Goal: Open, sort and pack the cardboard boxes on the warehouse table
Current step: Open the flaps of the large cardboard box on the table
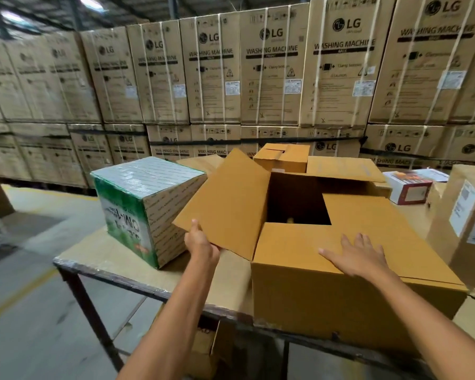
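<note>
A large plain cardboard box (340,303) stands on the table (115,256) in front of me, its top partly open and dark inside. My left hand (200,239) grips the lower edge of its left flap (225,204), which stands raised and tilted outward. The near flap (313,242) is folded flat, and my right hand (359,256) rests on it with straight, spread fingers. The right flap (373,212) lies folded over; the far flap (340,167) is open. To the left sits a sealed green-and-white printed box (148,207).
A smaller brown box (283,157) stands behind the large one. At the right are a red-and-white carton (409,187) and a labelled brown parcel (464,220). Stacked washing-machine cartons (272,78) wall off the far side. The table's left edge drops to the concrete floor (33,297).
</note>
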A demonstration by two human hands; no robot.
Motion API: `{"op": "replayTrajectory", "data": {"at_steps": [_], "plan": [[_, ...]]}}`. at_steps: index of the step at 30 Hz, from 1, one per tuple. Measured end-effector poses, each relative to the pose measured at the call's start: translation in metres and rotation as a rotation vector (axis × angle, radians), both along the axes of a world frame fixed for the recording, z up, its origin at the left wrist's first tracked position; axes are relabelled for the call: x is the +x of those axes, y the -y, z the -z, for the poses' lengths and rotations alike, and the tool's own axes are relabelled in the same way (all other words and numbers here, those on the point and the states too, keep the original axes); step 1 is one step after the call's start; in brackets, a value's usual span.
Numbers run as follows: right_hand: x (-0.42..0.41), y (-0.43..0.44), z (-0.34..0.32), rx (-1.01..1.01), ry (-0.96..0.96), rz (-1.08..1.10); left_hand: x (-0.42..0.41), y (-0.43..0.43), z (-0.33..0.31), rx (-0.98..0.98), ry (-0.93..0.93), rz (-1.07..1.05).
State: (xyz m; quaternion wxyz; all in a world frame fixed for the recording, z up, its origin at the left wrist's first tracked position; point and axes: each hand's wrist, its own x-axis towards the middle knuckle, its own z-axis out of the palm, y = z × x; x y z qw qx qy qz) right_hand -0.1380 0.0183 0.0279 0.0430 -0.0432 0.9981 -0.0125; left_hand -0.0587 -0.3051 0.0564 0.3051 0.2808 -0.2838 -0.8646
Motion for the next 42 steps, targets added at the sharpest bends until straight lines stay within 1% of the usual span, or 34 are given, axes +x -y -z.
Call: {"op": "replayTrajectory", "data": {"at_steps": [2,7,8,10,12,13,14,15,16,17,19,20,23,25,26,28,29,33,37,42], "plan": [[0.003,0.000,0.000,0.004,-0.006,0.012,0.000,0.010,0.030,0.131,0.018,0.055],[0.009,-0.001,0.000,0.016,-0.014,0.003,0.008,-0.007,0.106,0.322,0.120,0.200],[0.010,-0.002,0.000,0.022,-0.015,0.002,0.011,-0.014,0.118,0.340,0.156,0.209],[0.011,-0.002,0.003,0.031,-0.021,0.004,0.015,-0.025,0.139,0.291,0.294,0.254],[0.013,-0.002,0.004,0.030,-0.028,0.008,0.016,-0.032,0.159,0.155,0.519,0.275],[0.014,-0.001,0.005,0.030,-0.031,0.012,0.017,-0.034,0.161,0.040,0.672,0.205],[0.015,-0.001,0.006,0.028,-0.033,0.017,0.019,-0.035,0.157,-0.205,0.813,0.127],[0.016,-0.001,0.006,0.024,-0.037,0.020,0.018,-0.036,0.148,-0.445,0.832,0.049],[0.016,-0.002,0.006,0.018,-0.043,0.019,0.018,-0.037,0.132,-0.648,0.760,-0.019],[0.017,-0.002,0.006,0.012,-0.048,0.015,0.016,-0.039,0.115,-0.778,0.640,-0.063],[0.018,-0.002,0.006,0.003,-0.055,0.009,0.005,-0.044,0.081,-1.017,0.426,-0.022],[0.019,-0.001,0.007,-0.001,-0.065,0.013,-0.004,-0.049,0.064,-1.167,0.368,0.060],[0.018,0.001,0.007,-0.003,-0.081,0.036,-0.039,-0.073,0.032,-1.661,0.291,0.391],[0.018,0.002,0.006,-0.005,-0.091,0.045,-0.061,-0.091,0.032,-1.902,0.308,0.620],[0.018,0.002,0.006,-0.011,-0.090,0.046,-0.070,-0.098,0.034,-1.980,0.362,0.720],[0.019,0.001,0.006,-0.016,-0.079,0.042,-0.085,-0.101,0.039,-2.015,0.503,0.870],[0.019,0.001,0.005,-0.014,-0.074,0.038,-0.090,-0.099,0.040,-2.011,0.546,0.897],[0.024,0.001,0.002,-0.017,-0.041,0.034,-0.096,-0.094,0.047,-2.068,0.630,0.976],[0.051,0.004,-0.003,-0.017,-0.011,0.015,-0.071,-0.091,0.048,-2.102,0.589,1.003],[0.106,0.017,-0.005,0.002,-0.040,0.001,-0.031,-0.071,0.057,-2.137,0.531,1.032]]}}
